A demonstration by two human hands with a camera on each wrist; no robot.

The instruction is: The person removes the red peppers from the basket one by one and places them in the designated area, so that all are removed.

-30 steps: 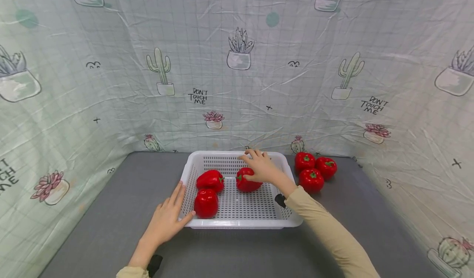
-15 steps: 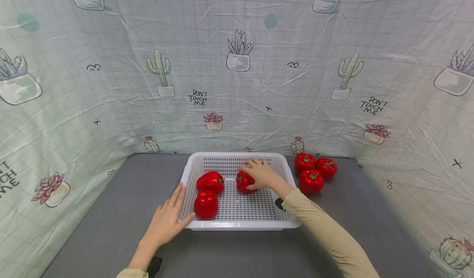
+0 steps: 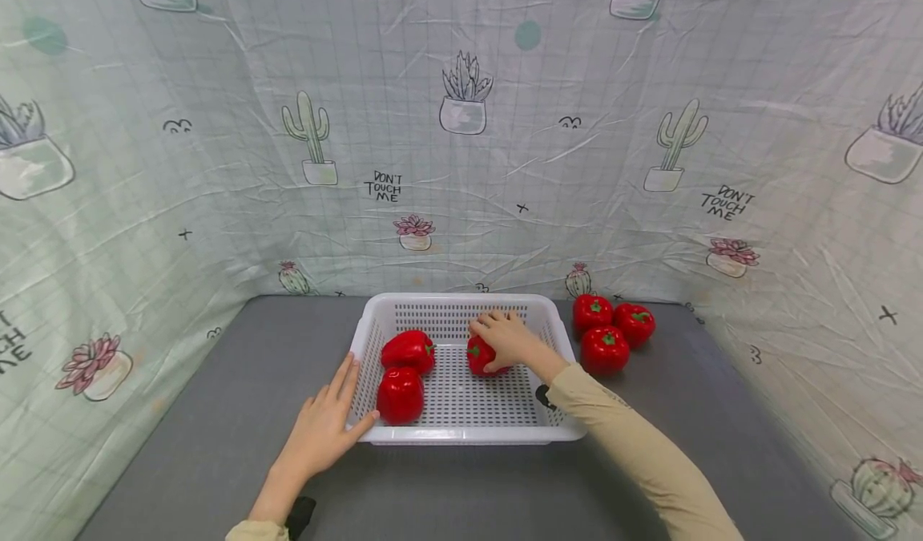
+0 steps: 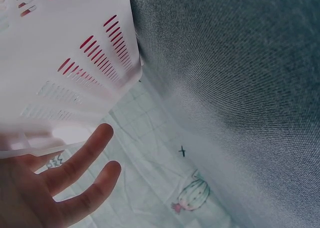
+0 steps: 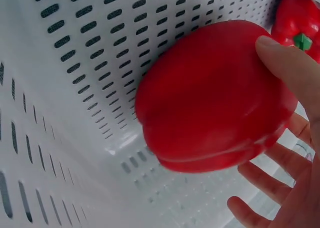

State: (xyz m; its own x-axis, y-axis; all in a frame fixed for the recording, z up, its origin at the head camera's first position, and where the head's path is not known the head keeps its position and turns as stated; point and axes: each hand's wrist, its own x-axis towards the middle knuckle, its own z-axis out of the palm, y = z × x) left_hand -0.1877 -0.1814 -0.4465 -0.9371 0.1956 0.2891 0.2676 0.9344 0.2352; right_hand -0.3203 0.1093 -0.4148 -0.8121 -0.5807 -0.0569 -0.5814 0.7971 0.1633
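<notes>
Right hand (image 3: 506, 339) had come down, gripping a glossy red bell pepper (image 5: 215, 102), nudged slightly right. Left hand (image 3: 324, 425), fingers spread, rested on white perforated plastic basket (image 3: 461, 435); inside, two similar peppers (image 3: 400, 397) left, gripped one centre-right. Judged step: positioning it; next called for steady hold. Grey worktop (image 3: 216, 413) bore three more peppers (image 3: 604, 350) right; pale cactus-printed sheeting (image 3: 238, 204) behind.

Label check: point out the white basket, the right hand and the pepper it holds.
White basket (image 3: 469, 435), head view: near rim.
Right hand (image 3: 508, 339), head view: back of hand.
Held pepper (image 5: 210, 100), right wrist view: smooth side.
</notes>
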